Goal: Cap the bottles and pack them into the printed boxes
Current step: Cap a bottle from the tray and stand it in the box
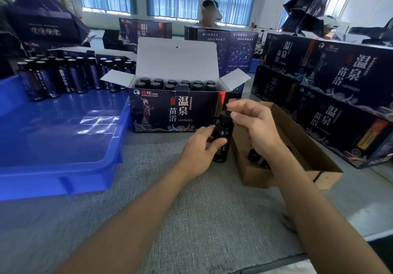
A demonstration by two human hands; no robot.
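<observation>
At the far left a blue plastic tray, glossy and shallow with a rolled rim, lay on the grey felt-like table cover. At the tray's back edge a crowd of dark bottles stood upright, necks up.

Just right of the tray sat an open printed box, dark navy card with pale lettering and a plain grey inside. Its lid flap stood up behind and its side flaps were spread. Two rows of bottles with matt black round caps filled it, all standing.

In front of the box's right corner, the left hand gripped a single bottle around its middle, thumb across the front. The bottle stood nearly upright, its long axis vertical, cap end up and base down at the table cover. It was a slim cylinder of dark glossy material with a pale round emblem and pale print on its side. The right hand arched over it, thumb and forefinger pinching its black cap.

Just right of the bottle lay a brown corrugated cardboard box, open-topped, with loose black caps inside. Beyond it, closed printed boxes were stacked.
</observation>
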